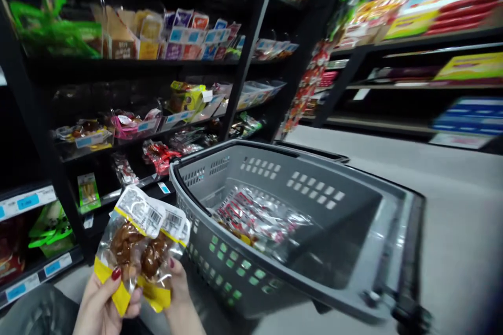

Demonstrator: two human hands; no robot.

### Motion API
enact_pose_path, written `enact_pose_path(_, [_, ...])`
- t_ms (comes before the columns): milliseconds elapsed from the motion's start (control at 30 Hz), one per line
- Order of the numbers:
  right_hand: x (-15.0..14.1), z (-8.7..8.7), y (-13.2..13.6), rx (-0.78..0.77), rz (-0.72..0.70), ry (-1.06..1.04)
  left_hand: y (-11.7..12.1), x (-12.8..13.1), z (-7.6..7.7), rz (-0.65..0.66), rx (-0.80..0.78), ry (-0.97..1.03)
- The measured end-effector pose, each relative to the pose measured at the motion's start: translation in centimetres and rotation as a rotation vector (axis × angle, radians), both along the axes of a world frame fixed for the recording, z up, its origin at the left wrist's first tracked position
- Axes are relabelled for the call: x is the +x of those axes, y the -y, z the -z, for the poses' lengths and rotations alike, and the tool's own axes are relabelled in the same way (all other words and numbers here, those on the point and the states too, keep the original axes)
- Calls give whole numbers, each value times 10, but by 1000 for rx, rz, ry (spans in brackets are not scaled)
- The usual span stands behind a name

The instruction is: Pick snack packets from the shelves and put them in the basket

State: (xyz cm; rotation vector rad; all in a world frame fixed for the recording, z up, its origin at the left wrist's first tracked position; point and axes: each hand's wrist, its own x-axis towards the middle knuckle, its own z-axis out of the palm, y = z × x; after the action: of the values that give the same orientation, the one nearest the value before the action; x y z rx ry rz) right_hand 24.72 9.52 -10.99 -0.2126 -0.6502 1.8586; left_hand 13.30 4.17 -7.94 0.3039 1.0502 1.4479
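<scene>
My left hand and my right hand are low at the left, each closed on a clear vacuum packet of brown food with yellow edges and a white barcode label. The left packet sits under my left thumb, and the right packet overlaps it. Both are held just left of a grey plastic shopping basket. Inside the basket lie several clear packets with red and white print.
Black shelves on the left carry snack packets, trays and blue price tags. More shelves with coloured boxes stand at the right. A grey floor aisle runs between them. The basket's black handle lies along its right rim.
</scene>
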Motion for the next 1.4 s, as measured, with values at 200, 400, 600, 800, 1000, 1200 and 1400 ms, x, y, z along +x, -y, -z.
enact_pose_path(200, [-6, 13, 1, -108, 22, -13, 3, 18, 23, 151, -64, 33])
enact_pose_path(400, [5, 22, -2, -116, -14, 5, 0, 23, 38, 292, -21, -69])
enact_pose_path(600, [8, 39, -4, -156, 19, 113, -2, 26, 44, 456, -84, -111])
enact_pose_path(800, [4, 59, -5, -159, 31, 188, -9, 21, 45, 460, -103, -139])
enact_pose_path(1000, [6, 52, -8, -100, 52, 243, -16, 17, 58, 486, -107, -191])
enact_pose_path(1200, [12, 44, -12, -45, 79, 280, -28, -2, 62, 794, -122, -694])
enact_pose_path(1400, [-1, 51, -9, -73, -10, 216, -43, -40, 42, 520, 209, -1139])
